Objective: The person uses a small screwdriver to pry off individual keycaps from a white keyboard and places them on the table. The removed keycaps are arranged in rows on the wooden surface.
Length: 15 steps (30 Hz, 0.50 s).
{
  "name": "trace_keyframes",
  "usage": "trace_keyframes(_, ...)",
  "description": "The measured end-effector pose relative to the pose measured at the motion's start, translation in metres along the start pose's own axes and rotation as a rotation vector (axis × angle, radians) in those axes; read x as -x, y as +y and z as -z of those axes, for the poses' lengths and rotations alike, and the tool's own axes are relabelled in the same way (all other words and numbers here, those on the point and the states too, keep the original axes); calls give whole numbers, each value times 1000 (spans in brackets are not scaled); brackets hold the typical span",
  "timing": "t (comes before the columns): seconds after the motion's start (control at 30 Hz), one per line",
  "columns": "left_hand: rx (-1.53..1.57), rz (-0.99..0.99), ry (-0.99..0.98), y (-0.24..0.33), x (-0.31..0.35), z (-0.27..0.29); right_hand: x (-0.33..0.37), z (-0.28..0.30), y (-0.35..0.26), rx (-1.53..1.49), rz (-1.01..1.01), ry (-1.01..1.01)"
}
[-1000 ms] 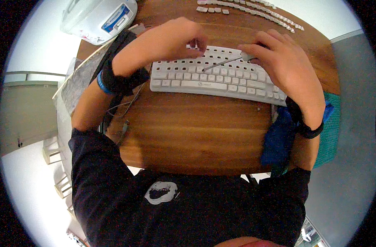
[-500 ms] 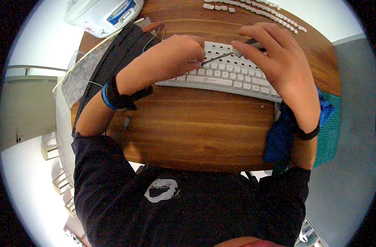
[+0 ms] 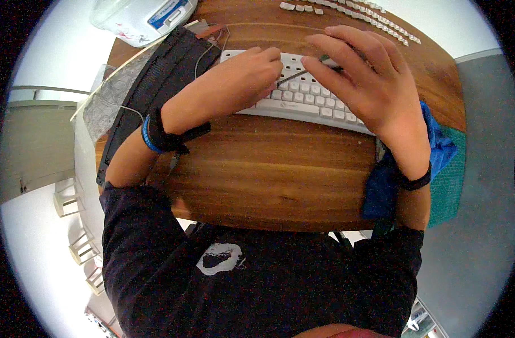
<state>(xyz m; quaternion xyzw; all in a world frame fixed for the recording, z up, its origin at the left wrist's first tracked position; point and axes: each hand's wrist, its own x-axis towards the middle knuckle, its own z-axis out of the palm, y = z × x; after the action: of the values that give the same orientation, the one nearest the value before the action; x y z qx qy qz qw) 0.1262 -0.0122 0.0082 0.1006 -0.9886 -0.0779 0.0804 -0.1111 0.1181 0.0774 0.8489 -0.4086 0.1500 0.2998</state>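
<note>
On the wooden surface (image 3: 269, 174), the right hand (image 3: 364, 79) pinches a thin stiff metal tool (image 3: 302, 73) near its handle while the left hand (image 3: 240, 79), curled closed, steadies the light, rigid white keyboard (image 3: 308, 101)

A round wooden table (image 3: 269, 180) stands on a pale floor (image 3: 38, 253), which turns grey (image 3: 483, 169) to the right of the hands. Left of the hands is a beige cabinet (image 3: 32, 146), with small white stools (image 3: 77, 242) below it.
</note>
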Motion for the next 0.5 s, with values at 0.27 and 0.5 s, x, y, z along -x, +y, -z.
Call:
trace_keyframes(0.27,67,27,6,2,3,5,4,4,10,-67,-68,-142)
trace_keyframes(0.5,203,38,-7,-6,5,8,26,-3,17,-132,-209,-377)
